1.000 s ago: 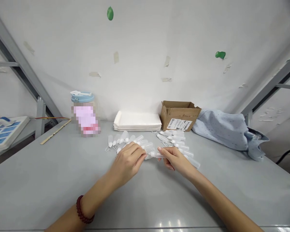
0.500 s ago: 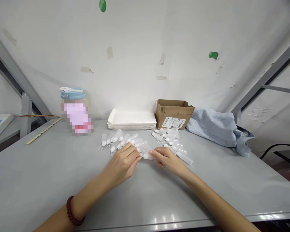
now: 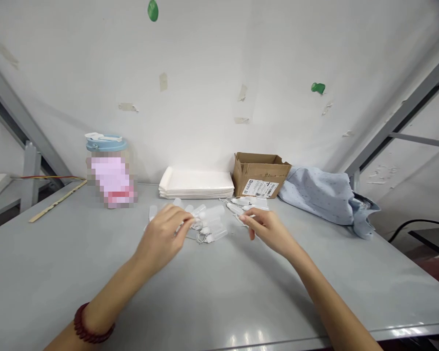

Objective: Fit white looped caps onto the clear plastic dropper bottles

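Several small clear plastic bottles with white caps (image 3: 209,225) lie in a loose row on the grey table (image 3: 219,287). My left hand (image 3: 161,237) hovers over the left end of the row, fingers curled and apart, nothing clearly in them. My right hand (image 3: 267,230) is to the right, fingertips pinched at the second cluster of bottles (image 3: 247,204); what they hold is too small to make out. A dark red bead bracelet (image 3: 89,327) is on my left wrist.
A stack of white sheets (image 3: 197,183) and an open cardboard box (image 3: 259,174) stand at the back by the wall. A blue-lidded jar (image 3: 108,168) is at the back left, a pale blue cloth (image 3: 325,195) at the right, a wooden stick (image 3: 56,201) at the far left.
My hands were together on one bottle in the middle; now they have come apart. The left hand moved left, the right hand moved right toward the second cluster. A capped bottle lies between them.
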Tool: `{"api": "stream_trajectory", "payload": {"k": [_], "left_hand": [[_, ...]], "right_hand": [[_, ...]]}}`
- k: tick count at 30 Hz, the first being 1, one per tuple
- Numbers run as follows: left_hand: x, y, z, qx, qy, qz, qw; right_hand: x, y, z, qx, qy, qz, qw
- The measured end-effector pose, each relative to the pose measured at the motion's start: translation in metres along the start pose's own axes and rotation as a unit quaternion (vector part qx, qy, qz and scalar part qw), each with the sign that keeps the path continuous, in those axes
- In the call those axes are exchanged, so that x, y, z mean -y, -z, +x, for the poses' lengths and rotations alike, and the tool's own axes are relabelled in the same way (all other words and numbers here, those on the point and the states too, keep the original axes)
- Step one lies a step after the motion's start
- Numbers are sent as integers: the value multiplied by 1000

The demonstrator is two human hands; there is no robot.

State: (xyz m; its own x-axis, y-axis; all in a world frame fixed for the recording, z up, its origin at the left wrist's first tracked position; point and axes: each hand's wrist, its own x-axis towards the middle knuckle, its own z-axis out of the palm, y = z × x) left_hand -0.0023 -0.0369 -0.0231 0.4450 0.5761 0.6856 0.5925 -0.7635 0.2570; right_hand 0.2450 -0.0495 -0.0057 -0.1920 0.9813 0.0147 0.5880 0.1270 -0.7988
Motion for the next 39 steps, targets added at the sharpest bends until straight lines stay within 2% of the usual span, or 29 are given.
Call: {"api": "stream_trajectory", "payload": {"k": [3, 5, 9, 14, 20, 26, 31, 33, 36, 39], "left_hand": [[15, 10, 0, -68, 72, 73, 992], [24, 12, -1, -77, 105, 132, 983], [25, 9, -3, -47, 129, 167, 976], [7, 1, 0, -12, 145, 96, 985], [-1, -6, -2, 36, 95, 64, 993], [-13, -9, -2, 76, 39, 31, 996], [-17, -10, -4, 75, 21, 19, 997], [-18, -11, -5, 55, 41, 7, 998], [-18, -12, -5, 30, 122, -22, 992], [-18, -11, -3, 39, 176, -49, 982]], "right_hand": [[-9, 18, 4, -66, -20, -82, 994], [-18, 26, 8, -88, -22, -149, 985], [-27, 29, 12, -94, -21, -262, 960], [-20, 23, 8, -29, -58, -310, 949], [-23, 12, 9, -13, -57, -347, 936], [-25, 11, 8, -16, -37, -285, 958], [-18, 12, 5, -18, 18, -113, 993], [-12, 10, 3, -12, 35, -47, 998], [-3, 4, -1, 19, 46, 32, 998], [5, -2, -4, 71, 50, 95, 992]]}}
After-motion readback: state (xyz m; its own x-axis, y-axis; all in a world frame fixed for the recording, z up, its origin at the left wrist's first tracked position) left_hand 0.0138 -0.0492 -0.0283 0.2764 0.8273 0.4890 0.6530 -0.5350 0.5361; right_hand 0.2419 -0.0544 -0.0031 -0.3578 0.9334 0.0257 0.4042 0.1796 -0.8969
